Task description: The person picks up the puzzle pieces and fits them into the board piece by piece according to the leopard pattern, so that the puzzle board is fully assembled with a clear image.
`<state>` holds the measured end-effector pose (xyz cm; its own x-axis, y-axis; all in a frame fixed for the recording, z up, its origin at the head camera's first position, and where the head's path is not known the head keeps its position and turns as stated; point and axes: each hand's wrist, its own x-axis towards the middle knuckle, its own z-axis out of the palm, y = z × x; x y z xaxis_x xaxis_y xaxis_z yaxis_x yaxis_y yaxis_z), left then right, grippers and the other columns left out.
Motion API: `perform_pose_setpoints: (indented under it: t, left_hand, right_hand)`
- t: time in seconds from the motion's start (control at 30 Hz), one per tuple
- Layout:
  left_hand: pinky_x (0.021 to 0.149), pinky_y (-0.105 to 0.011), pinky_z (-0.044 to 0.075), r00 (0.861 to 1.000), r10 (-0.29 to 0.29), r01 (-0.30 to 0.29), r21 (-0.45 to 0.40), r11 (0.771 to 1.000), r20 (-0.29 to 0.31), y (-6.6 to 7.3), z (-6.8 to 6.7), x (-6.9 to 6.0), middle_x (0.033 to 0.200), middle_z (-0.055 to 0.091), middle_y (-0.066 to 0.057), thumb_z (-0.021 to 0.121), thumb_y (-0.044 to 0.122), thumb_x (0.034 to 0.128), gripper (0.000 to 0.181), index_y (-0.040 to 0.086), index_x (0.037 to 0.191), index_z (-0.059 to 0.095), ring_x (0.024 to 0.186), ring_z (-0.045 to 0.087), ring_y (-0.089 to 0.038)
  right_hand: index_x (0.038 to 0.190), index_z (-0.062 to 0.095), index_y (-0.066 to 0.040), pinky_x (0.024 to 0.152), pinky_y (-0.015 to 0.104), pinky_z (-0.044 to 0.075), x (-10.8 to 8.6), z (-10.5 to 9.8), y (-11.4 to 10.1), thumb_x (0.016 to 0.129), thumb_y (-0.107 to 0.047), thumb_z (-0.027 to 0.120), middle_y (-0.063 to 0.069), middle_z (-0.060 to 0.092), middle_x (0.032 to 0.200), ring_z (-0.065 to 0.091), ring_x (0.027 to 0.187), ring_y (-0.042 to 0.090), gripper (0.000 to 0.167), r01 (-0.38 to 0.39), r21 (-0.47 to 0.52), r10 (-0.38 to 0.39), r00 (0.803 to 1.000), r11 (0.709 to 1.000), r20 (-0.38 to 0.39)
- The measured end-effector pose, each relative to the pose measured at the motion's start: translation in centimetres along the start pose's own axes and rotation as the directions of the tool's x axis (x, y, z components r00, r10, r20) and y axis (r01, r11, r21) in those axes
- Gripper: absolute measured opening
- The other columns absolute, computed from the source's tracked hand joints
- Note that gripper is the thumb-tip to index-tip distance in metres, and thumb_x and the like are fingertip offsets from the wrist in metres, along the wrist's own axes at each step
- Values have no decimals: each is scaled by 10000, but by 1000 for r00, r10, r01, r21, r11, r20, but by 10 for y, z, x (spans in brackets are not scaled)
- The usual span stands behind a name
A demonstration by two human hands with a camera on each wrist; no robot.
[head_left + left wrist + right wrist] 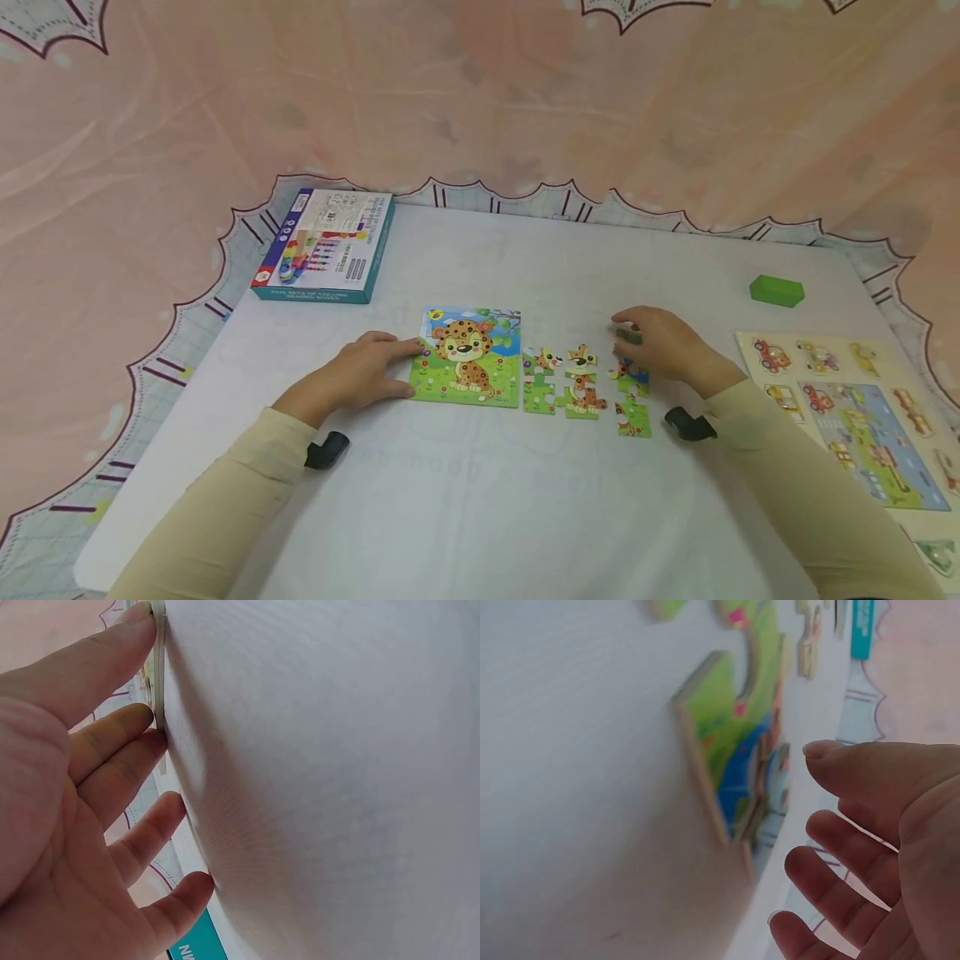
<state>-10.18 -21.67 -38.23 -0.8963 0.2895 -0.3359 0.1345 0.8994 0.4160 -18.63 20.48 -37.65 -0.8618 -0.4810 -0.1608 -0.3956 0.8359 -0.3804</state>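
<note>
A square picture board (467,358) shows a spotted leopard cub on grass. Against its left edge rest the thumb and fingertips of my left hand (348,379), the fingers spread; the left wrist view shows this hand (90,795) beside the thin edge. Right of the board lie separated puzzle pieces (585,396) with parts of the same picture. My right hand (663,346) is over the upper pieces of the rightmost group, partly hiding them. In the right wrist view, that hand (870,847) has its fingers apart and nothing between them, beside blurred pieces (727,735).
A boxed set (326,246) lies at the back left of the white table (450,500). At the back right sits a green block (776,291). A larger vehicle picture board (877,442) lies at the right, partly under my right forearm.
</note>
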Motion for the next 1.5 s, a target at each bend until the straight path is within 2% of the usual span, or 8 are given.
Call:
perform_pose_setpoints:
  t: [0.37, 0.63, 0.87, 1.1, 1.3, 1.5]
  left_hand:
    - [1086, -658, 295, 1000, 1, -1, 2, 1000, -3, 0, 0, -1, 1483, 472, -166, 771, 304, 893, 659, 176, 1486, 514, 1407, 312, -423]
    - [1088, -656, 293, 1000, 3, -3, 4, 1000, -3, 1, -1, -1, 1475, 474, -180, 774, 304, 889, 661, 172, 1483, 517, 1404, 314, -423]
    - [1087, -658, 293, 1000, 6, -6, 8, 1000, -2, 1, -1, -1, 1474, 478, -181, 779, 302, 884, 665, 170, 1481, 520, 1404, 314, -426]
    - [1087, -658, 294, 1000, -1, 1, 5, 1000, 4, 1, 0, 0, 1479, 470, -184, 777, 305, 887, 667, 171, 1485, 515, 1405, 313, -427]
    - [1090, -655, 293, 1000, 0, 0, 3, 1000, 5, 2, -1, -1, 1478, 472, -184, 776, 303, 888, 668, 166, 1486, 512, 1408, 311, -426]
    - [1088, -657, 293, 1000, -5, 5, 0, 1000, 6, 2, -1, -1, 1480, 468, -187, 776, 303, 888, 667, 166, 1486, 513, 1408, 308, -427]
  right_hand:
    - [1333, 564, 68, 964, 563, 459, -5, 3, 11, 937, -190, 697, 250, 622, 1258, 597, 1112, 393, 491, 9, 2, -9, 1000, 1000, -12]
    - [1342, 555, 65, 969, 569, 457, -8, 2, 14, 958, -208, 667, 251, 613, 1266, 589, 1125, 395, 484, -33, 38, 33, 999, 999, 0]
    - [1331, 558, 76, 969, 573, 458, -11, 2, 14, 964, -191, 654, 264, 618, 1247, 592, 1117, 399, 464, -36, 48, 37, 999, 998, -7]
    - [1352, 542, 69, 1002, 583, 433, -14, 2, 13, 968, -178, 636, 261, 593, 1288, 560, 1163, 405, 466, -86, 71, 85, 996, 994, 14]
    - [1337, 552, 83, 1007, 580, 430, -15, 3, 16, 951, -142, 643, 260, 608, 1273, 564, 1163, 413, 456, -65, 40, 65, 998, 997, 2]
    - [1335, 550, 85, 1002, 581, 434, -16, 3, 17, 945, -143, 646, 259, 612, 1265, 566, 1157, 410, 462, -60, 50, 60, 998, 997, 3]
